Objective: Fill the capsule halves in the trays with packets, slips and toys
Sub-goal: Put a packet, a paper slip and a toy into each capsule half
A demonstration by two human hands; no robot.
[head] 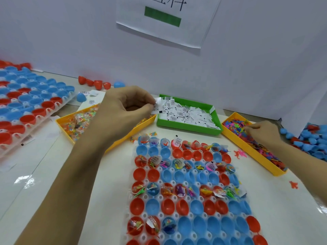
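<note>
1. The left hand [127, 106] is raised over the near edge of the left yellow bin [85, 121], fingers curled, thumb and fingertips pinching a small bunch of white slips [156, 106] at the left end of the green bin [187, 128].
2. The green bin sits at centre rear against the white wall [247, 59] and holds a loose heap of printed slips.
3. The left yellow bin holds clear packets [80, 123] with coloured contents; the left forearm crosses over part of it.
4. The right hand [261, 132] rests in the right yellow bin [254, 156], fingers bent down into the pile of small coloured toys [235, 126]. Whether it grips any toy cannot be told.
5. The working tray [146, 197] lies at centre front with red and blue capsule halves [185, 204] in rows. The first, third and fifth rows hold packets, slips and toys; the seventh row is filled in its three leftmost halves only. The rows between stand bare.
6. Loose toys lie on the table [44, 174] between tray and right bin.
7. A second tray [35, 103] of halves lies at far left; spare halves are heaped at far right [311, 140] and along the wall.
8. A printed sheet [168, 20] hangs on the wall.
</note>
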